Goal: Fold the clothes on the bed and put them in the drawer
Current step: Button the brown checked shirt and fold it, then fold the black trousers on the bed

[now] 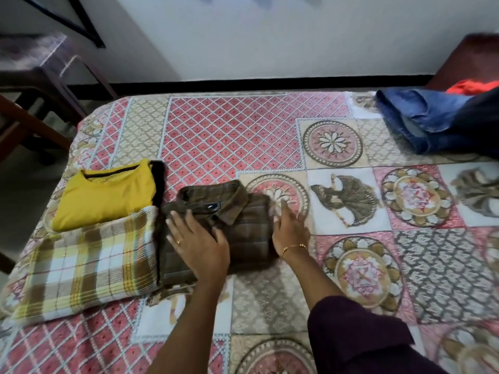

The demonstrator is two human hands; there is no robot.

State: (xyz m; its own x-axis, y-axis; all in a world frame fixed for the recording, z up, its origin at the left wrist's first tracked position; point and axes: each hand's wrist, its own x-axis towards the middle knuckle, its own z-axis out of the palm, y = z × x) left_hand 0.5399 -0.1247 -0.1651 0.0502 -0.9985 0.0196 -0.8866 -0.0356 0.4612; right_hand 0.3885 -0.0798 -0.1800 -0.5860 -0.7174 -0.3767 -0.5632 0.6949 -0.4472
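Note:
A folded brown checked shirt [243, 225] lies on the bed [270, 298], collar toward the far side. My left hand [198, 242] rests flat on its left half, fingers straight. My right hand [290, 228] lies with straight fingers along the shirt's right edge, touching the bedsheet there. To the left sit a folded yellow T-shirt [108, 195] and a folded yellow-and-brown checked cloth [89, 263]. Blue jeans [424, 122] lie unfolded at the far right with a dark garment [483, 120] and an orange cloth [469, 86] beside them.
A patterned pink and beige sheet covers the bed. A dark wooden chair [40, 76] stands off the bed's far left corner. Brown furniture [475, 58] stands at the far right against the white wall. No drawer is in view.

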